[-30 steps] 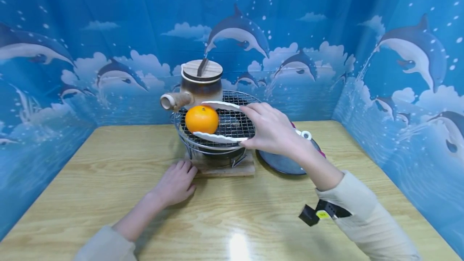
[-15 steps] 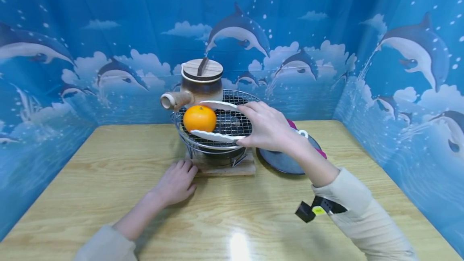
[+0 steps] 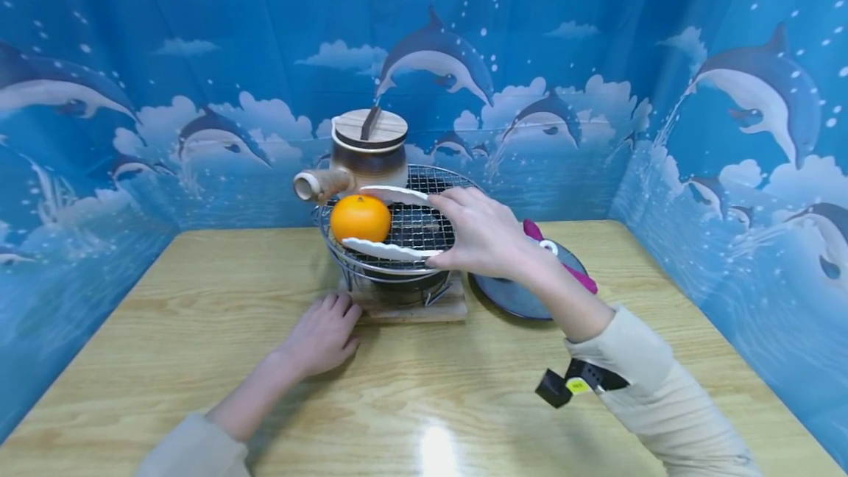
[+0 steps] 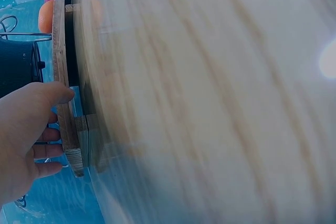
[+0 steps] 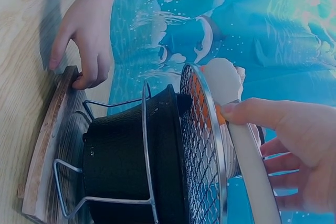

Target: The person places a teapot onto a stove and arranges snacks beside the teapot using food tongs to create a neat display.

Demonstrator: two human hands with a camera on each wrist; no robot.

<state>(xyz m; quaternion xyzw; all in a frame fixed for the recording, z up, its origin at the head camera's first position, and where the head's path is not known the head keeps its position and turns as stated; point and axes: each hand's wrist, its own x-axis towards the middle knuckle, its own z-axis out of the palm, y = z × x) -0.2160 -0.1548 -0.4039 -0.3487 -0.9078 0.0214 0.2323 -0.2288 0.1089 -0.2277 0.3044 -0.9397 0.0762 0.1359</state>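
My right hand grips white tongs whose two scalloped arms lie on either side of an orange citrus fruit. The fruit is at the left part of a round wire grill, just in front of a clay pot; whether it rests on the mesh I cannot tell. In the right wrist view, the thumb lies on one tong arm. Meanwhile my left hand holds the near left corner of the wooden board under the stove, thumb in front and fingers behind it.
A lidded clay pot stands on the grill's back left, its handle pointing left. The black stove has wire legs. Right of it lies a dark plate with a magenta thing, partly behind my right arm.
My right hand and the tongs have shifted slightly left, and the citrus fruit has moved left with them. The left hand stays in place at the board.
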